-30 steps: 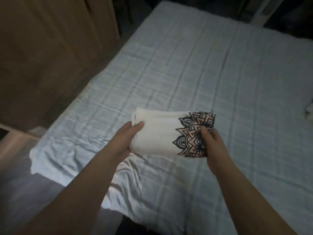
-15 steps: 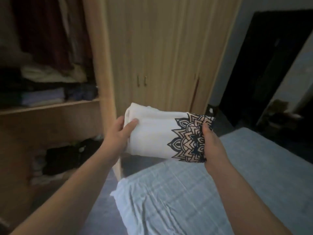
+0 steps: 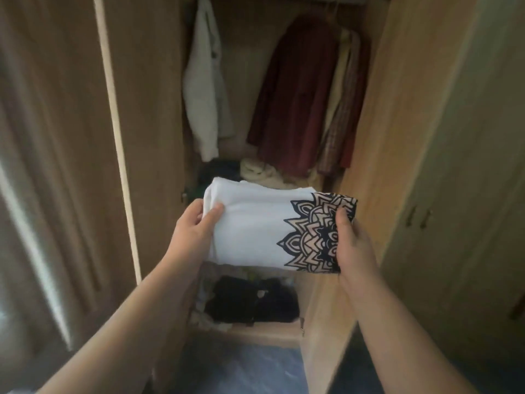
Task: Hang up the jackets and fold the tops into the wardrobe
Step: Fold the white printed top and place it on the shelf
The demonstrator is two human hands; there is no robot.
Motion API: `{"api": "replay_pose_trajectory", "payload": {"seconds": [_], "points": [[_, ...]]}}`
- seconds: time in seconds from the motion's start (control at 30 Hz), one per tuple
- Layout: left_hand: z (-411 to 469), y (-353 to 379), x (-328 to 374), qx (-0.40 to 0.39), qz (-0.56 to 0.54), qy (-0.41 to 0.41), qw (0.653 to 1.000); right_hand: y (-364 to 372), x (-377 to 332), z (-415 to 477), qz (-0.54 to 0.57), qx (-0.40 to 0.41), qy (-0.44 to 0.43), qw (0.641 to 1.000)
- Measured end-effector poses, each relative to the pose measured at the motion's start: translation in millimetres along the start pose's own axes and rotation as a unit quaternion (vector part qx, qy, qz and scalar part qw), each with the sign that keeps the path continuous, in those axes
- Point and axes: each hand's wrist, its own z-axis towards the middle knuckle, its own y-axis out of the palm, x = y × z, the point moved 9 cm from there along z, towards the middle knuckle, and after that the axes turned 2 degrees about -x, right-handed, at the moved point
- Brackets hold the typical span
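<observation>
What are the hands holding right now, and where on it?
A folded white top, held at its two ends: left hand on the plain end, right hand on the printed end.

A home bedroom: open wooden wardrobe (image 3: 377,143) with hanging clothes (image 3: 295,103).

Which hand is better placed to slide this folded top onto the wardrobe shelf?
Probably the left hand: it wraps the thick rounded edge of the folded white top. The right hand only pinches the printed end, close beside the wardrobe side panel.
</observation>
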Motion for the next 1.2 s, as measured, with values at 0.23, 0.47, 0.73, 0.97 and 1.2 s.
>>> {"api": "replay_pose_trajectory", "payload": {"seconds": [0.23, 0.47, 0.73, 0.97, 1.2], "points": [[109, -34, -29, 0.011, 0.024, 0.003, 1.0, 85, 28, 87, 0.008, 0.002, 0.011, 1.0], [214, -12, -93, 0.011, 0.023, -0.014, 1.0, 119, 80, 187, -0.014, 0.026, 0.017, 0.999], [354, 43, -190, 0.026, 0.066, -0.049, 0.996, 158, 183, 346, 0.011, 0.0, 0.068, 0.998], [476, 71, -261, 0.037, 0.124, -0.102, 0.986, 205, 248, 480, -0.025, -0.036, 0.108, 0.993], [572, 86, -348, 0.002, 0.185, -0.162, 0.969, 242, 300, 571, -0.107, -0.033, 0.117, 0.987]]}}
